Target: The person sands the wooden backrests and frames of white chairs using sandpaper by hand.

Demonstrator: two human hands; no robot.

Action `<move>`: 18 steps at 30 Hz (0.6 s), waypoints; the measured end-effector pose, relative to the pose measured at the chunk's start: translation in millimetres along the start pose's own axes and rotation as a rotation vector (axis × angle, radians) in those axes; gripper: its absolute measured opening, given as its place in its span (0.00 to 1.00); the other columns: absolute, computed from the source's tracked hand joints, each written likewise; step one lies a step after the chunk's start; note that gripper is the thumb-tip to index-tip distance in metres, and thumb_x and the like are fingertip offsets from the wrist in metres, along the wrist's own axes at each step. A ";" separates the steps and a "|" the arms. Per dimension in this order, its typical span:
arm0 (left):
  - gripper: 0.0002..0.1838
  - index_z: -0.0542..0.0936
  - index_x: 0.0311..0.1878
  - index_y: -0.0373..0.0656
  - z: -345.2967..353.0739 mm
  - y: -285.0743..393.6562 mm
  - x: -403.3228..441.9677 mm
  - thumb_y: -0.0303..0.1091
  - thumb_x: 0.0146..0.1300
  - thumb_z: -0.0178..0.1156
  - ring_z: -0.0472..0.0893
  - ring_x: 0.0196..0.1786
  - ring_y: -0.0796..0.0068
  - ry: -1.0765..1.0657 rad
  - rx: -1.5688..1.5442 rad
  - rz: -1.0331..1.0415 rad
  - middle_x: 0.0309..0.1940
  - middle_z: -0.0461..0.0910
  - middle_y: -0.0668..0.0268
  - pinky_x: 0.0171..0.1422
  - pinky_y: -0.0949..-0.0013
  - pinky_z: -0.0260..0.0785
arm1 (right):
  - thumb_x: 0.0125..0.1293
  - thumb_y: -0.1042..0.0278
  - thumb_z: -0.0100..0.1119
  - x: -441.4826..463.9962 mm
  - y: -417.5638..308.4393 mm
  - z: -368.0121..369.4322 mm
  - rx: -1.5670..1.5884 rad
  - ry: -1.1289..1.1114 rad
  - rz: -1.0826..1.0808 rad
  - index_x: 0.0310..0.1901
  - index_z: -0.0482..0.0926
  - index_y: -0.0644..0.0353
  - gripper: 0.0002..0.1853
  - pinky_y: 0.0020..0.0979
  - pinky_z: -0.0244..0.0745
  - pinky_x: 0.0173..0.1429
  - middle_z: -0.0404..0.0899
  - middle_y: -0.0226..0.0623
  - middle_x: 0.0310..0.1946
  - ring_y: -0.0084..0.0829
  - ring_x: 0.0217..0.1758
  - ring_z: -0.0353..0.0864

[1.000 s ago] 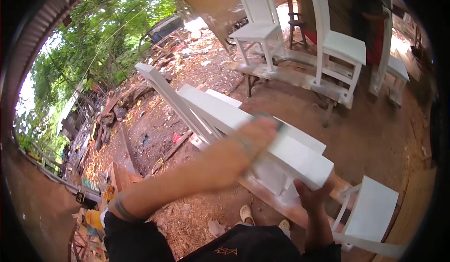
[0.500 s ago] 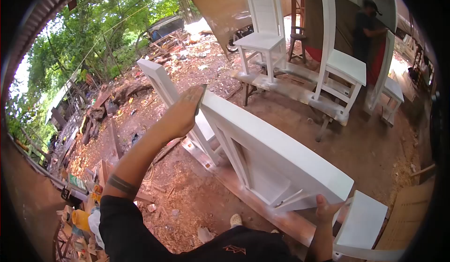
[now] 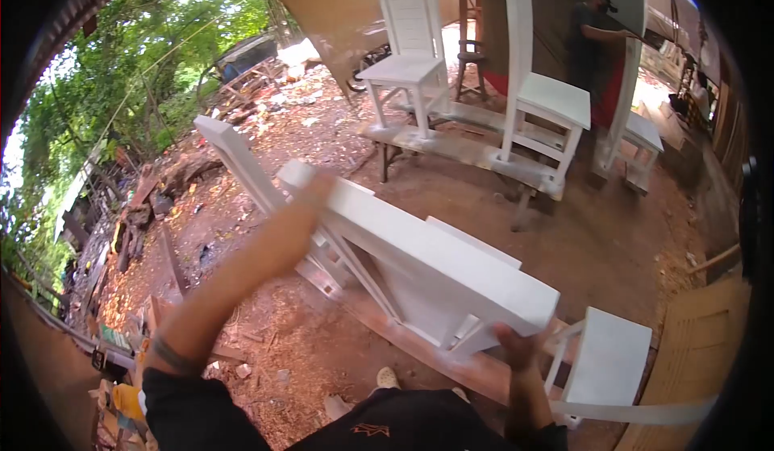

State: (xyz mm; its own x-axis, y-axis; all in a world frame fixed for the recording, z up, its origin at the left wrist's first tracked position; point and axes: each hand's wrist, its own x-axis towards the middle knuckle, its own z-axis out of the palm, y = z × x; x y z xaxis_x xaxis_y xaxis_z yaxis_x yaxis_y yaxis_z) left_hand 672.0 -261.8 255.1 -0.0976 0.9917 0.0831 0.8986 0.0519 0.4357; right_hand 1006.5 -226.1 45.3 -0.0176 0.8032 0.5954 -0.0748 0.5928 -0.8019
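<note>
A white wooden chair (image 3: 439,249) stands tilted across the view on a low plank bench (image 3: 403,342), its long broad edge facing up. My left hand (image 3: 310,201), smeared by motion, lies over the upper left part of that edge. The thin dark sheet, like sandpaper, that showed under its fingers earlier is hidden in the blur now. At the lower right end of the same edge is my right hand (image 3: 520,348), its thumb against the corner and its other fingers partly hidden.
Two white chairs (image 3: 399,72) (image 3: 555,100) stand on another bench (image 3: 463,149) ahead. A person (image 3: 592,40) works beside a further white chair (image 3: 641,133) at the right. A white seat (image 3: 609,358) is close at lower right, by brown panels (image 3: 693,354). Wood scraps lie at left.
The whole view has shifted, so the chairs sit further left. My left hand has slid along the chair's edge, away from its upper end. My right thumb has come down against the corner.
</note>
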 end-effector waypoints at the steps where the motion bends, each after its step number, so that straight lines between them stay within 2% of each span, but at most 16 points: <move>1: 0.25 0.58 0.69 0.31 -10.6 -26.7 6.6 0.29 0.70 0.38 0.58 0.73 0.50 0.066 0.072 -0.030 0.68 0.60 0.41 0.78 0.59 0.47 | 0.47 0.56 0.77 4.6 -3.9 -2.0 -0.017 -0.016 -0.022 0.51 0.72 0.68 0.34 0.35 0.74 0.49 0.77 0.46 0.45 0.37 0.47 0.79; 2: 0.25 0.59 0.67 0.30 -13.6 -66.2 17.7 0.31 0.70 0.40 0.62 0.70 0.49 0.258 0.490 0.186 0.66 0.62 0.40 0.76 0.59 0.51 | 0.46 0.56 0.78 9.7 -7.9 -0.9 -0.027 -0.021 -0.042 0.49 0.73 0.68 0.34 0.34 0.74 0.48 0.77 0.46 0.43 0.37 0.45 0.79; 4: 0.25 0.59 0.68 0.29 -6.7 -5.2 12.4 0.30 0.70 0.38 0.60 0.72 0.50 0.114 0.019 -0.052 0.67 0.61 0.41 0.77 0.59 0.49 | 0.44 0.56 0.78 23.8 -13.3 5.6 -0.019 -0.012 -0.089 0.48 0.73 0.69 0.34 0.33 0.74 0.45 0.78 0.46 0.41 0.37 0.42 0.80; 5: 0.26 0.58 0.70 0.33 11.5 4.1 7.6 0.24 0.68 0.35 0.55 0.75 0.51 0.109 0.416 0.221 0.69 0.58 0.43 0.79 0.59 0.44 | 0.44 0.55 0.78 25.5 -16.9 5.4 -0.011 -0.022 -0.099 0.48 0.73 0.69 0.34 0.33 0.74 0.45 0.78 0.46 0.40 0.37 0.40 0.80; 7: 0.33 0.56 0.71 0.33 39.1 58.8 -13.5 0.14 0.57 0.42 0.53 0.75 0.50 0.024 0.410 0.516 0.71 0.55 0.44 0.79 0.58 0.43 | 0.44 0.57 0.78 25.3 -20.3 6.4 0.050 -0.024 -0.094 0.47 0.72 0.70 0.34 0.34 0.75 0.43 0.79 0.44 0.36 0.36 0.38 0.81; 8: 0.37 0.55 0.71 0.31 48.1 95.9 -25.7 0.13 0.53 0.45 0.53 0.75 0.49 -0.072 0.377 0.547 0.71 0.54 0.42 0.79 0.55 0.43 | 0.44 0.57 0.78 26.5 -22.6 4.8 -0.033 -0.033 -0.111 0.47 0.72 0.69 0.34 0.34 0.75 0.42 0.80 0.44 0.36 0.36 0.37 0.81; 10: 0.39 0.54 0.71 0.31 74.0 144.4 -38.9 0.16 0.52 0.49 0.53 0.75 0.46 -0.148 0.223 0.747 0.70 0.54 0.41 0.79 0.52 0.42 | 0.44 0.58 0.77 26.3 -27.9 0.9 -0.204 -0.052 -0.130 0.47 0.72 0.69 0.33 0.33 0.76 0.41 0.80 0.43 0.36 0.35 0.36 0.82; 11: 0.38 0.54 0.71 0.32 87.1 165.1 -45.1 0.17 0.53 0.50 0.53 0.74 0.46 -0.159 0.223 0.817 0.70 0.54 0.42 0.79 0.53 0.42 | 0.45 0.59 0.77 25.9 -22.4 4.5 -0.133 -0.046 -0.159 0.49 0.72 0.68 0.33 0.31 0.77 0.39 0.81 0.42 0.35 0.33 0.35 0.83; 13: 0.38 0.55 0.71 0.32 88.9 173.3 -46.2 0.18 0.53 0.51 0.54 0.75 0.47 -0.217 0.161 0.803 0.71 0.54 0.42 0.79 0.54 0.43 | 0.48 0.60 0.76 18.0 -16.5 10.4 0.267 -0.042 0.044 0.50 0.72 0.68 0.32 0.29 0.78 0.41 0.82 0.43 0.37 0.32 0.37 0.84; 14: 0.38 0.56 0.71 0.32 87.2 175.6 -44.3 0.19 0.54 0.51 0.54 0.75 0.48 -0.238 0.137 0.791 0.71 0.54 0.43 0.79 0.54 0.43 | 0.49 0.60 0.76 23.6 -14.0 7.3 0.184 -0.068 -0.103 0.51 0.72 0.68 0.32 0.29 0.78 0.42 0.82 0.43 0.38 0.32 0.38 0.84; 15: 0.33 0.57 0.70 0.32 81.6 147.3 -32.9 0.20 0.60 0.48 0.55 0.75 0.50 -0.166 0.151 0.835 0.70 0.56 0.43 0.79 0.56 0.43 | 0.49 0.60 0.76 27.4 -20.2 5.4 0.149 -0.061 -0.123 0.51 0.72 0.69 0.32 0.29 0.78 0.42 0.82 0.44 0.38 0.32 0.38 0.84; 17: 0.28 0.57 0.70 0.31 55.0 98.6 -23.4 0.20 0.65 0.43 0.56 0.74 0.50 -0.009 0.307 0.466 0.69 0.58 0.42 0.78 0.57 0.44 | 0.48 0.60 0.76 29.4 -29.4 0.9 0.054 -0.078 -0.141 0.52 0.71 0.70 0.34 0.30 0.78 0.42 0.81 0.44 0.38 0.32 0.38 0.84; 18: 0.25 0.57 0.69 0.29 40.3 82.3 -14.4 0.29 0.71 0.37 0.55 0.74 0.50 0.030 0.257 0.224 0.69 0.57 0.40 0.79 0.60 0.43 | 0.48 0.60 0.76 28.0 -30.2 1.6 0.079 -0.068 -0.108 0.52 0.71 0.70 0.33 0.30 0.78 0.42 0.81 0.44 0.38 0.32 0.38 0.84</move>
State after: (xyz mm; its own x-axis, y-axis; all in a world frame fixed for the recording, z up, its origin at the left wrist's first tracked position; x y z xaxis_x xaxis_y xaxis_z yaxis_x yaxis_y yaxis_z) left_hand 764.6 -267.2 253.7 0.1050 0.9783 0.1787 0.9773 -0.1347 0.1635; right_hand 1006.7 -221.6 86.2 -0.0726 0.7279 0.6818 -0.1581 0.6666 -0.7285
